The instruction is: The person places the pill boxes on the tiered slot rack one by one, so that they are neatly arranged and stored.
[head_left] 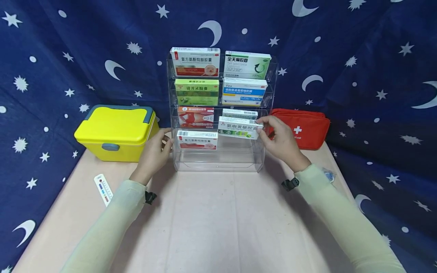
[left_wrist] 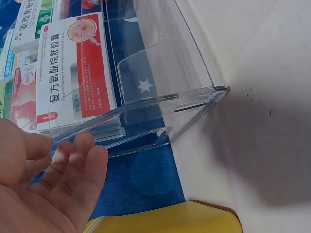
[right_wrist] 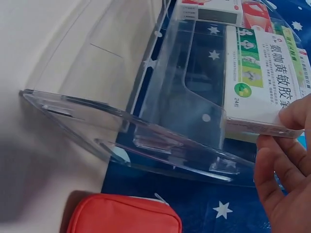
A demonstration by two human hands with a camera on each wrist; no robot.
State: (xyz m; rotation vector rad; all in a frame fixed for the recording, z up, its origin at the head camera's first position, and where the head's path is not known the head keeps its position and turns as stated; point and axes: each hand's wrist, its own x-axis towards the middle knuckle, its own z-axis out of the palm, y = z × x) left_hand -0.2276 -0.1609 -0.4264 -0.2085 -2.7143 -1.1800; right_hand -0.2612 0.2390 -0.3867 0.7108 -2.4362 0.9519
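A clear acrylic display rack (head_left: 218, 165) with stepped tiers stands at the table's far side. My right hand (head_left: 280, 139) pinches the right end of a white-and-green medicine box (head_left: 238, 127), thumb on its printed front and fingers behind. That box is slightly tilted in front of another medicine box (head_left: 240, 113) on the third tier, which it partly covers. At the rack's left side, my left hand (head_left: 155, 153) holds the side panel's edge between thumb and fingers. Close by, a red-and-white medicine box (left_wrist: 75, 70) sits in a lower tier.
Several other medicine boxes fill the upper tiers, among them a green one (head_left: 197, 92) and a blue-and-white one (head_left: 244, 92). A yellow lidded case (head_left: 112, 127) stands left, a red first-aid pouch (head_left: 304, 131) right. A white printed strip (head_left: 103, 189) lies near the left forearm.
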